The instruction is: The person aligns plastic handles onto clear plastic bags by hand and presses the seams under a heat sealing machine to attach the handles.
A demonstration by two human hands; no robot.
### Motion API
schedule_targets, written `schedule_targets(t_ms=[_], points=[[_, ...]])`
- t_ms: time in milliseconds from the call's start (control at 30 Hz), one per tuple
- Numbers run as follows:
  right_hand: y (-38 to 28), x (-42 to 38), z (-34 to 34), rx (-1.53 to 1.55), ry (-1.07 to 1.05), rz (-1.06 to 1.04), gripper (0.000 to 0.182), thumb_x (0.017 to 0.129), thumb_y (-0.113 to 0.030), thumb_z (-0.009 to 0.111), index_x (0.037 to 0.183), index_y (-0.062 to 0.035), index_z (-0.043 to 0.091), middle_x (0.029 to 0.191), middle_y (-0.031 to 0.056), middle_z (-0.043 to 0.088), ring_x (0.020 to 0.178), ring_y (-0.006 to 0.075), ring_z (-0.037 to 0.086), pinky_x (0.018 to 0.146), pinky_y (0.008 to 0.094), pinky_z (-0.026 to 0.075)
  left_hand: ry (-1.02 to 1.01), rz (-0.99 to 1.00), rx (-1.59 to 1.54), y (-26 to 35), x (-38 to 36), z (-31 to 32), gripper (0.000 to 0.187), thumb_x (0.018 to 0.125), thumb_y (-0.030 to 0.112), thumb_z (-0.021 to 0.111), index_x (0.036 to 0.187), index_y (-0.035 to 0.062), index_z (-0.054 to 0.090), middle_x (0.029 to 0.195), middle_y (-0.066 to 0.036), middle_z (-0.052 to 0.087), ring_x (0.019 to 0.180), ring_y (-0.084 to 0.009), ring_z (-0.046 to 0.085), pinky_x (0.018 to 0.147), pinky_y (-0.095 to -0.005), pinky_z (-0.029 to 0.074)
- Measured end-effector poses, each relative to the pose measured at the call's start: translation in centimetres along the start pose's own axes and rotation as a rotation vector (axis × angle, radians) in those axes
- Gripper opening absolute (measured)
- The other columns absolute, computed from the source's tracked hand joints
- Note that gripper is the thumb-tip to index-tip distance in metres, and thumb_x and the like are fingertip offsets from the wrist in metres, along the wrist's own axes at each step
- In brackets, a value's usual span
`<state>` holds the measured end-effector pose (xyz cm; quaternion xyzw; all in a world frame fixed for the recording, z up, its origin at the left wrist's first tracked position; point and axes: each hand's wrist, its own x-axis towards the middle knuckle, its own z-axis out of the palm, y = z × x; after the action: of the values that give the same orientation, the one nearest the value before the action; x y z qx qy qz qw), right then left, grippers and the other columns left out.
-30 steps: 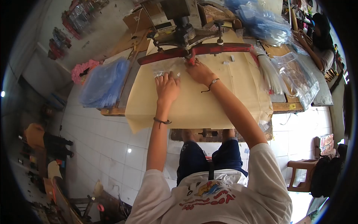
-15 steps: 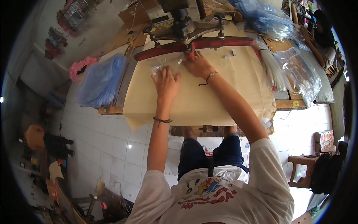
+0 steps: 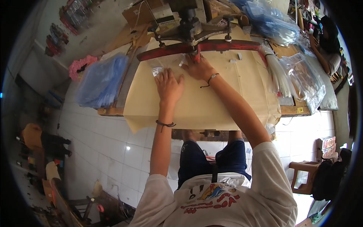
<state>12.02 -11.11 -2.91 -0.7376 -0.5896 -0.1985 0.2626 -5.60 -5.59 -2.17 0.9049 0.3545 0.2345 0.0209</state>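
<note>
My left hand lies flat with its fingers spread over the near edge of a clear plastic piece on the tan sheet. To its right, my right hand rests palm down by the red central part of the machine, its fingertips partly hidden there. Just beyond both hands, the machine's long red bar runs across the sheet. Two small grey pieces, one of them a small block, sit on the sheet to the right of my right hand.
Blue plastic sheets and pink material are on the left. Clear strips, clear bags and a blue plastic pile lie on the right. Another person is at the far right; a brown stool stands below.
The view has shifted slightly. My left hand sits a little lower against the clear plastic, with more of the plastic showing. My right hand stays beside the machine's centre.
</note>
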Motion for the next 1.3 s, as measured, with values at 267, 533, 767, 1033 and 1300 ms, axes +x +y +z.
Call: schedule_targets(t_ms=[267, 533, 767, 1033, 1300], points=[[0.1, 0.0, -1.4, 0.097, -0.099, -0.041, 0.067, 0.1, -0.054, 0.051, 0.133, 0.004, 0.056, 0.139, 0.0268, 0.056, 0.13, 0.0464, 0.052, 0.107, 0.0499, 0.045, 0.14, 0.128, 0.096, 0.9, -1.1, -1.8, 0.046, 0.099, 0.032, 0.055, 0.12, -0.0063, 0.068, 0.125, -0.021, 0.068, 0.11, -0.0379, 0.062, 0.102, -0.0456, 0.045], [0.1, -0.7, 0.0, 0.014, 0.096, -0.167, 0.045, 0.096, -0.035, 0.064, 0.13, -0.0049, 0.063, 0.133, 0.0229, 0.058, 0.127, 0.0415, 0.052, 0.108, 0.0551, 0.041, 0.139, 0.202, 0.125, 2.6, -3.3, -3.3, 0.041, 0.099, 0.027, 0.055, 0.116, -0.0072, 0.069, 0.103, -0.017, 0.069, 0.096, -0.0339, 0.062, 0.091, -0.0439, 0.05], [-2.3, -0.6, -3.4, 0.018, -0.181, 0.027, 0.066, 0.101, -0.051, 0.048, 0.149, -0.0056, 0.048, 0.155, 0.0225, 0.04, 0.147, 0.0488, 0.024, 0.121, 0.0591, 0.019, 0.106, 0.155, 0.069, 3.0, -3.4, -3.8, 0.04, 0.099, 0.027, 0.056, 0.118, -0.0054, 0.069, 0.105, -0.016, 0.067, 0.099, -0.033, 0.06, 0.094, -0.0445, 0.047], [-4.2, -0.5, -3.2, -0.074, -0.477, 0.022, 0.06, 0.104, -0.042, 0.048, 0.147, -0.001, 0.048, 0.148, 0.0326, 0.043, 0.145, 0.0532, 0.031, 0.12, 0.0607, 0.024, 0.149, 0.094, -0.074, 2.6, -4.0, -3.4, 0.046, 0.098, 0.028, 0.057, 0.131, -0.0043, 0.061, 0.128, -0.022, 0.059, 0.124, -0.0365, 0.051, 0.108, -0.0484, 0.038], [-2.6, -1.3, 0.8, -0.03, -0.262, -0.192, 0.042, 0.099, -0.026, 0.053, 0.134, -0.0054, 0.061, 0.149, 0.028, 0.045, 0.143, 0.0521, 0.035, 0.119, 0.0564, 0.031, -0.012, 0.083, -0.024, 0.8, -3.1, -2.5, 0.062, 0.099, 0.036, 0.052, 0.145, -0.0059, 0.047, 0.153, -0.028, 0.044, 0.146, -0.0422, 0.036, 0.122, -0.0502, 0.025]])
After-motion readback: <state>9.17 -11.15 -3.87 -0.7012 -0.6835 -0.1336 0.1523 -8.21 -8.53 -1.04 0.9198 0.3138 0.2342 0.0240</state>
